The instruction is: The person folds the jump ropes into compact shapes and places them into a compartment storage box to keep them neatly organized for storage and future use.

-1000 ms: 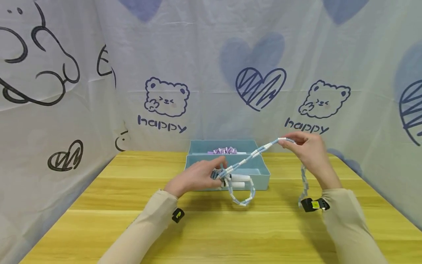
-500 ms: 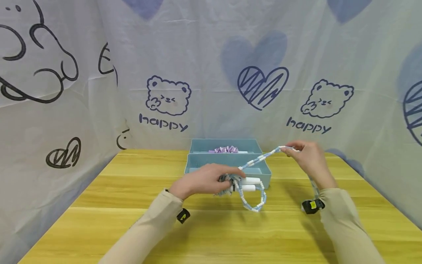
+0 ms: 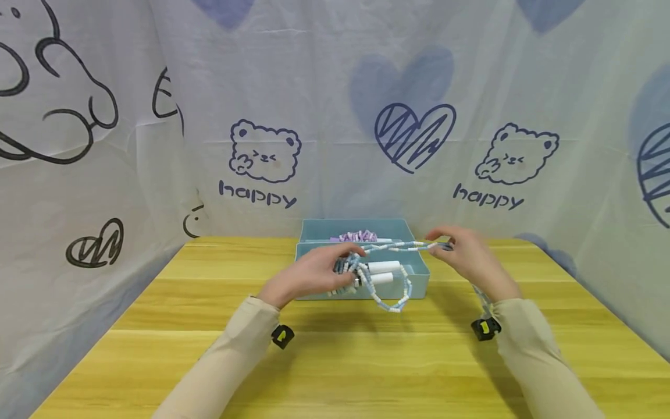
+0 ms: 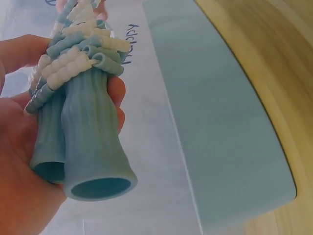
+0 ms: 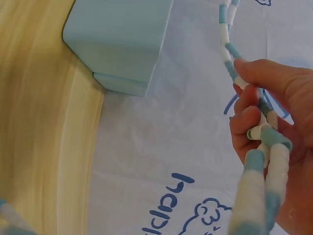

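A beaded jump rope (image 3: 394, 247) in light blue and white stretches nearly level between my hands. My left hand (image 3: 311, 272) grips its two handles (image 3: 384, 267) side by side, rope wound round them. In the left wrist view, the ribbed blue handle ends (image 4: 95, 132) point down and the wound beads (image 4: 68, 66) sit above them. A loop of rope (image 3: 392, 307) hangs below the handles. My right hand (image 3: 473, 256) pinches the doubled rope (image 5: 230, 61) between thumb and fingers, and a tail (image 5: 276, 169) runs down past its palm.
Behind my left hand stands a light blue bin (image 3: 416, 286) on the wooden table (image 3: 366, 366). A second blue bin (image 3: 314, 228) lies farther back, with a purple and white bundle (image 3: 358, 236) inside. A printed curtain (image 3: 335, 116) hangs behind the table.
My right hand has come down and left, toward my left hand, so the steep rope now lies almost level. My left hand moved right and down, then back up and left.
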A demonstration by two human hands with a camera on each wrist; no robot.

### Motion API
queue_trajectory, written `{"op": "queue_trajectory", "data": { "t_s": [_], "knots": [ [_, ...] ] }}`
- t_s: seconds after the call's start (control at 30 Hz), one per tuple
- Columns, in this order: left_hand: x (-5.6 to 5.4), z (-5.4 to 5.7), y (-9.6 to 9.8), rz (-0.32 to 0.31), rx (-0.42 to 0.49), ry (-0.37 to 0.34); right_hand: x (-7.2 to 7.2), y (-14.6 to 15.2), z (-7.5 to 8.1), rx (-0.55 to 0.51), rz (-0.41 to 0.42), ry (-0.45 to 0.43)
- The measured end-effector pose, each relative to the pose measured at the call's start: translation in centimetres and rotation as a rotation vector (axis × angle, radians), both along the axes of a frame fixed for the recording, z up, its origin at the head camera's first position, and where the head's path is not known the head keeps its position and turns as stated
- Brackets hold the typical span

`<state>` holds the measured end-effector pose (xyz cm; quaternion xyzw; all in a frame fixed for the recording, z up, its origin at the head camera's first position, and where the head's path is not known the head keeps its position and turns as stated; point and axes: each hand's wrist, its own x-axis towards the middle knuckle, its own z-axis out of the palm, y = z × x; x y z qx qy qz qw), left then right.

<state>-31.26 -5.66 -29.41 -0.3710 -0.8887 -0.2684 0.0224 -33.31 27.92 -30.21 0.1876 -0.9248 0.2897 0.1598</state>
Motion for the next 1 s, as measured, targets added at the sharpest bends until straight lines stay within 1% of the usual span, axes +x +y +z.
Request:
{"op": "queue_trajectory", "data": {
  "t_s": [0.07,0.17,0.23,0.3,0.43,0.5,0.57,0.7,0.73,0.83,1.0],
  "knots": [
    [-0.1,0.1,-0.3,0.008,0.009,0.000,0.1,-0.1,-0.1,-0.007,0.004,-0.008],
    [-0.2,0.4,-0.8,0.019,0.039,-0.015,0.1,0.1,-0.4,-0.013,-0.018,-0.030],
    [-0.3,0.6,-1.2,0.027,0.069,-0.038,0.0,0.2,-0.6,0.003,-0.034,-0.048],
    [-0.5,0.7,-1.6,0.033,0.105,-0.055,-0.1,0.2,-0.8,0.030,-0.028,-0.076],
    [-0.9,0.7,-2.1,0.040,0.180,-0.095,-0.2,-0.4,-1.1,0.095,0.017,-0.129],
    [-1.2,0.6,-2.4,0.050,0.214,-0.111,0.0,-0.9,-1.0,0.124,0.043,-0.153],
    [-1.5,0.5,-2.6,0.072,0.241,-0.122,0.3,-1.5,-1.0,0.157,0.072,-0.184],
    [-2.1,0.0,-3.1,0.139,0.295,-0.144,1.2,-3.5,-0.6,0.212,0.169,-0.272],
    [-2.2,-0.1,-3.2,0.152,0.308,-0.141,1.4,-4.1,-0.4,0.223,0.188,-0.290],
    [-2.4,-0.2,-3.3,0.176,0.326,-0.117,2.2,-5.9,-0.1,0.264,0.234,-0.304],
    [-2.7,-0.2,-3.3,0.220,0.268,-0.052,3.3,-8.0,0.4,0.294,0.285,-0.295]
  ]
}}
